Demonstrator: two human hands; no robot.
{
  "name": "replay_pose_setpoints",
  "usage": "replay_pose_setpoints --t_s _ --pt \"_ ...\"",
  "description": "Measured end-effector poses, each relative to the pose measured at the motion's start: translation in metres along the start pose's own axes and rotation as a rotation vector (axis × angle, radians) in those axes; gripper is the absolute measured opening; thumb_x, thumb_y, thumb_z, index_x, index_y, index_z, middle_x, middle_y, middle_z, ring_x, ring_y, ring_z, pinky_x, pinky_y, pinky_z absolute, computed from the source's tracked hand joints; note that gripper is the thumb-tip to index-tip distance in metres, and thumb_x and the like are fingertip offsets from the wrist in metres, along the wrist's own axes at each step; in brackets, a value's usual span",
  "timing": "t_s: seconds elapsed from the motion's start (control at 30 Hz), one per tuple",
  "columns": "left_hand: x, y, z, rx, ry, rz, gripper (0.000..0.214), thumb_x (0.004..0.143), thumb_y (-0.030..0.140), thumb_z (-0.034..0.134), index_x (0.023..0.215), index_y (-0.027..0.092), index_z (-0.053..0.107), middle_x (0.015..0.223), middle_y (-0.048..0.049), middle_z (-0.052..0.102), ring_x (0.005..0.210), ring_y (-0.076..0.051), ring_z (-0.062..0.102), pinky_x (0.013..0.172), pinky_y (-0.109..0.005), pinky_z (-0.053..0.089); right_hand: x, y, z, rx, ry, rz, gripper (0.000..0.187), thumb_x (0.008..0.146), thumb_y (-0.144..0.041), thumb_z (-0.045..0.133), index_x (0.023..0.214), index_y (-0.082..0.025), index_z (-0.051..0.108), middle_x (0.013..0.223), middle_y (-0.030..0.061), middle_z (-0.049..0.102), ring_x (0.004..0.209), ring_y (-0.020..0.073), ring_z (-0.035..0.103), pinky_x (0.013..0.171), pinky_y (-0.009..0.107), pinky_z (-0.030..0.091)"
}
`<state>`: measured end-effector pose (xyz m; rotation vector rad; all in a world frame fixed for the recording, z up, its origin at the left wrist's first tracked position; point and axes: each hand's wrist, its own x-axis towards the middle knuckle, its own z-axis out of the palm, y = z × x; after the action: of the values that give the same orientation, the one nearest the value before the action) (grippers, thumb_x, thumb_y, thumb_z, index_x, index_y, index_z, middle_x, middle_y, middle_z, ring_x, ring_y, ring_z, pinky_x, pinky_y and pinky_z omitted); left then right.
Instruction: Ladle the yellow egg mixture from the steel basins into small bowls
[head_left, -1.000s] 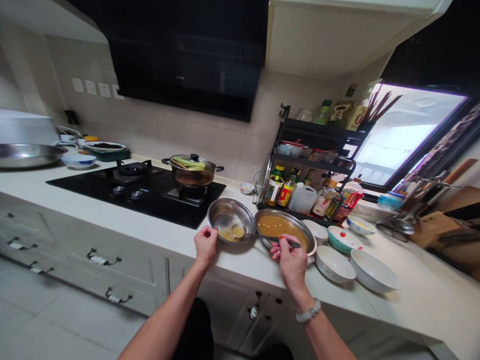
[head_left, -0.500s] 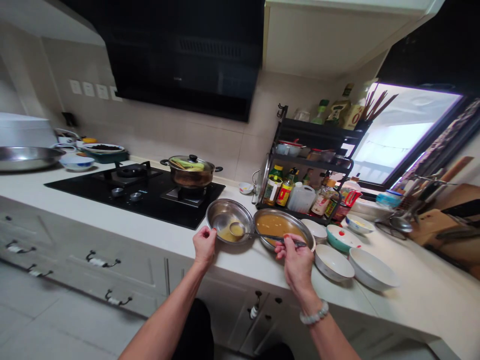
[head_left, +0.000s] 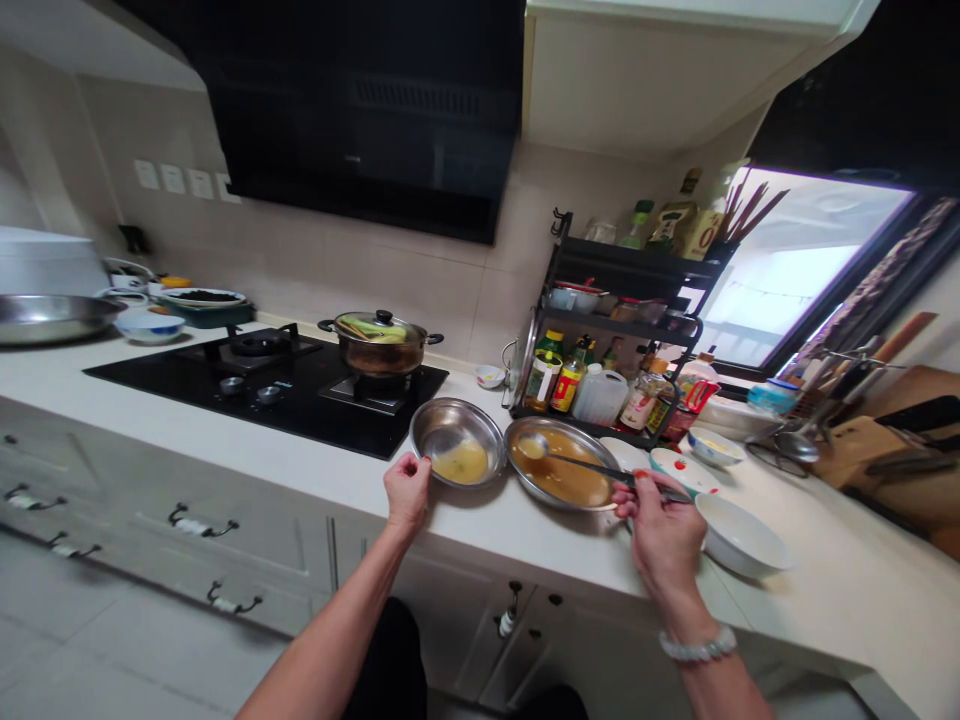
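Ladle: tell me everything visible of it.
The ladle has a small round scoop, shiny and metal-looking, on a long, thin handle, dark toward the held end. The right hand grips the handle near its far end. It slants across the picture, scoop to the upper left, with the scoop inside the rim of the right-hand metal bowl of brown liquid. Whether the scoop touches the liquid is unclear.

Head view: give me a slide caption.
Left hand gripping a steel bowl, right hand holding a ladle over brown liquid.
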<state>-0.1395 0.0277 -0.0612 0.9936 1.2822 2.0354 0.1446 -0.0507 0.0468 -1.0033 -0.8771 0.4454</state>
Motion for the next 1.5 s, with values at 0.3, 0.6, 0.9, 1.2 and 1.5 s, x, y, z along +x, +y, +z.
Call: replay_pose_setpoints --t_s 0.3,0.6,0.9,1.2,1.5 --pt "0.001 -0.002 -0.001 -0.003 -0.007 -0.012 0.026 0.065 0.025 0.058 0.049 0.021 0.038 0.042 0.0088 0.036 0.041 -0.007 0.030 0.042 -0.020 0.025 0.002 0.003 -0.032 -0.538 -0.270 -0.730 0.016 0.087 -0.025 0.053 0.096 -0.019 0.064 0.076 0.0033 0.064 0.054 0.0123 0.059 0.054 0.026 0.052" --pt "0.000 -0.002 -0.001 -0.016 -0.021 -0.031 0.027 0.068 0.025 0.058 0.051 0.021 0.036 0.042 0.0096 0.035 0.040 -0.006 0.029 0.041 -0.020 0.024 -0.030 0.009 0.005 -0.228 -0.285 -0.536 0.017 0.088 -0.022 0.052 0.101 -0.021 0.062 0.079 0.0017 0.063 0.055 0.0115 0.060 0.051 0.026 0.053" --pt "0.000 0.000 -0.001 0.002 -0.019 -0.007 0.027 0.067 0.027 0.057 0.051 0.021 0.037 0.043 0.0091 0.035 0.040 -0.007 0.031 0.041 -0.020 0.026 -0.061 0.039 0.054 -0.126 -0.423 -0.193 0.022 0.080 -0.038 0.061 0.091 -0.020 0.066 0.074 0.0017 0.063 0.052 0.0119 0.060 0.043 0.024 0.052" --pt "0.000 0.003 -0.001 0.023 -0.011 -0.012 0.026 0.066 0.026 0.057 0.050 0.021 0.037 0.042 0.0089 0.036 0.040 -0.007 0.032 0.041 -0.020 0.026 -0.051 0.040 0.061 -0.026 -0.243 0.130 0.035 0.074 -0.048 0.063 0.086 -0.016 0.054 0.051 -0.0012 0.061 0.039 0.0140 0.057 0.036 0.023 0.046" --pt "0.000 0.004 -0.001 0.017 -0.009 -0.018 0.026 0.066 0.026 0.057 0.050 0.021 0.037 0.042 0.0087 0.036 0.040 -0.007 0.032 0.041 -0.020 0.026 -0.049 0.032 0.058 0.052 -0.200 0.163 0.038 0.069 -0.046 0.068 0.087 -0.016 0.054 0.054 0.0010 0.063 0.040 0.0149 0.058 0.035 0.023 0.046"
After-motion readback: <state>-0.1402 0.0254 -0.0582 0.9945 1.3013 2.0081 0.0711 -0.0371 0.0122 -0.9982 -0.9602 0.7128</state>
